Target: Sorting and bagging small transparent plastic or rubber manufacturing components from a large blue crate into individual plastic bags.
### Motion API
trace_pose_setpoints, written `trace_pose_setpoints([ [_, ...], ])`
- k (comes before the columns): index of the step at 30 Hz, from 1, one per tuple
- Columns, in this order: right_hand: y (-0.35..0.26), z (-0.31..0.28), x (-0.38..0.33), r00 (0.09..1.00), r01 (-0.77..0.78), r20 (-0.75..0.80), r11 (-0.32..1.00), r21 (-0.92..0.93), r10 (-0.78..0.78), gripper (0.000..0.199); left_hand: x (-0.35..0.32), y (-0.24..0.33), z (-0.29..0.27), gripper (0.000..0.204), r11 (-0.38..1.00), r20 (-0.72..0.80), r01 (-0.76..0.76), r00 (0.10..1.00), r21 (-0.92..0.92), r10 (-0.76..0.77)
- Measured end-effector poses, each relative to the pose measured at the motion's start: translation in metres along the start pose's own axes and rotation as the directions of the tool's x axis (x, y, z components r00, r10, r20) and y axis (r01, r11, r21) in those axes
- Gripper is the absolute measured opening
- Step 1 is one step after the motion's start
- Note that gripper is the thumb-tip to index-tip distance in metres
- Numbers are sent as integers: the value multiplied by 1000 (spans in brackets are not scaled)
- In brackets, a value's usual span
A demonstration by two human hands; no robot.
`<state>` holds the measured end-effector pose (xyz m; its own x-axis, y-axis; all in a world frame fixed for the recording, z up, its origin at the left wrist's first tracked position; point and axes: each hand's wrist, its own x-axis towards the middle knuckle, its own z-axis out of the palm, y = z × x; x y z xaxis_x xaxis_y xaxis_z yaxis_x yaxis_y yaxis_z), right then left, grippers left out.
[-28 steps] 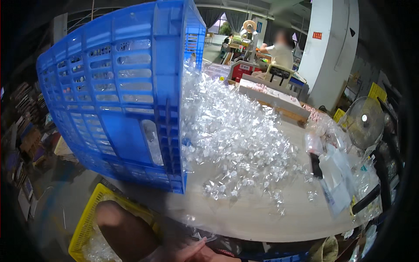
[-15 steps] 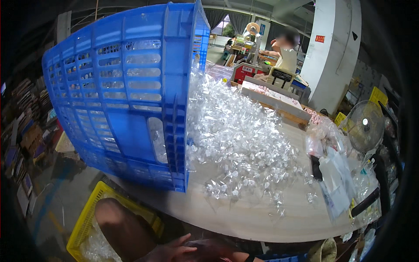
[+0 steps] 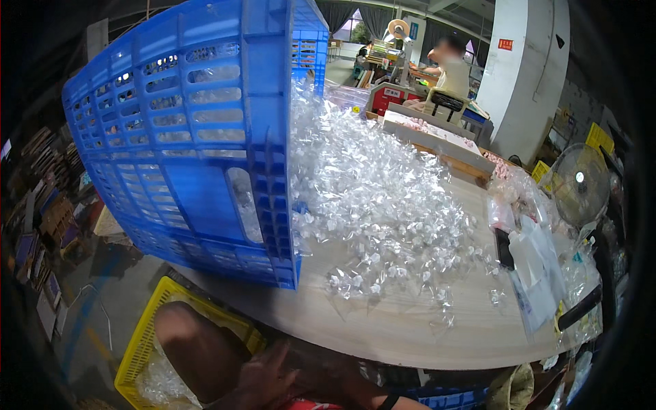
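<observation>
The blue crate [image 3: 184, 143] lies tipped on its side on the table [image 3: 383, 328], its open mouth facing right, and I will place everything else from it. Out of its mouth spills a big heap of clear packets [image 3: 369, 198], spreading right and toward the table's near edge, with stray ones thinning out farther from the crate.

My hands are not on the crate. My left hand [image 3: 263, 379] sits low, below the crate's near corner and under the table edge, fingers loosely spread, holding nothing that I can see. My right hand is only partly in view at the bottom, right of the left one, and I cannot tell whether it is open or closed.

Below the crate, on the floor side, stands a yellow basket [image 3: 147, 335] with more clear packets inside. Far right of the crate, a fan [image 3: 579, 183] stands past the table's end, with plastic bags [image 3: 536, 266] piled before it. Beyond the crate, at the far benches, another person [image 3: 452, 68] sits at work.
</observation>
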<state>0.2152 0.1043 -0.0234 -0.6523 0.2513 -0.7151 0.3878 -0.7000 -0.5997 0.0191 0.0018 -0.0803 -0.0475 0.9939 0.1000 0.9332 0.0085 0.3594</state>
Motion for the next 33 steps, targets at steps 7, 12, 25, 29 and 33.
trace_pose_setpoints([
  [7, -14, -5, -11, 992, -125, 30, 992, 26, 125, 28, -1, 10, -12, 79, 890, 139, -137, 966, -436, 217],
  [12, 52, -40, -45, 979, -201, 51, 968, 151, 196, 29, 12, 21, -26, 84, 776, -131, -391, 916, -496, 378],
  [25, -48, -295, -170, 165, -299, -294, 236, -925, -942, 64, 16, 49, -83, 87, 645, 145, -52, 957, -762, 249],
  [29, -9, -363, -164, 176, -564, -528, 354, -746, -831, 76, 11, 47, -86, 85, 708, 292, 121, 948, -695, 125],
  [33, 2, -337, -156, 113, -413, -398, 322, -852, -910, 64, 0, 41, -69, 84, 652, 317, 239, 948, -719, 2],
])
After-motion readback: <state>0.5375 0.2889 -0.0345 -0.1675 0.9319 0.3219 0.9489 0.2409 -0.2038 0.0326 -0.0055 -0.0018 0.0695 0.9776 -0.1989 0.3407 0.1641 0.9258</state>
